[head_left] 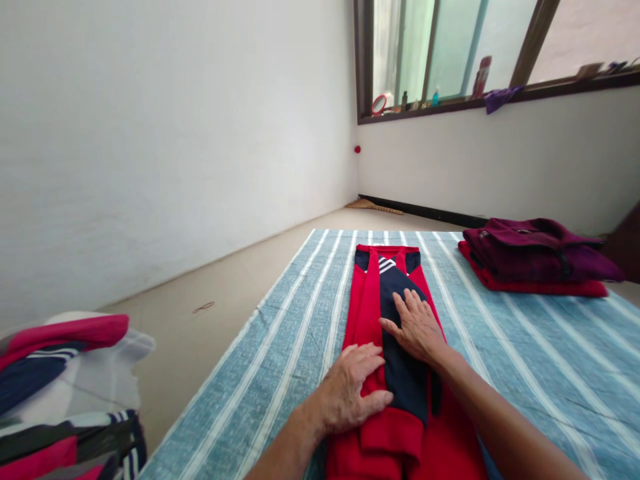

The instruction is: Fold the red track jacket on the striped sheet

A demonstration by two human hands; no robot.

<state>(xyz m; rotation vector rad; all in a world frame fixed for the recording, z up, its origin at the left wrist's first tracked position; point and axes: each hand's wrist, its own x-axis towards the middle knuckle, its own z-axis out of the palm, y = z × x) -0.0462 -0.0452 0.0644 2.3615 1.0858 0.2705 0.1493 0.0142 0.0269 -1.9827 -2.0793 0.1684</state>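
A red and navy jacket [367, 293] with white stripes lies partly folded on a blue striped sheet [280, 360], its long sides turned inward and a sleeve with a red cuff running down its middle. My left hand [350, 387] rests on the jacket's left edge, fingers spread over the red cloth and thumb near the cuff. Farther up, my right hand [415, 323] presses flat on the navy part of the sleeve, fingers apart. Neither hand grips the cloth. The lower end of the jacket runs out of view at the bottom.
Folded purple and red clothes [540, 257] are stacked at the right of the sheet. More clothes [65, 400] lie at the lower left, beside the sheet. Walls stand left and behind; a windowsill [450, 103] holds bottles, a mirror and a purple cloth. A broom [375, 205] lies in the corner.
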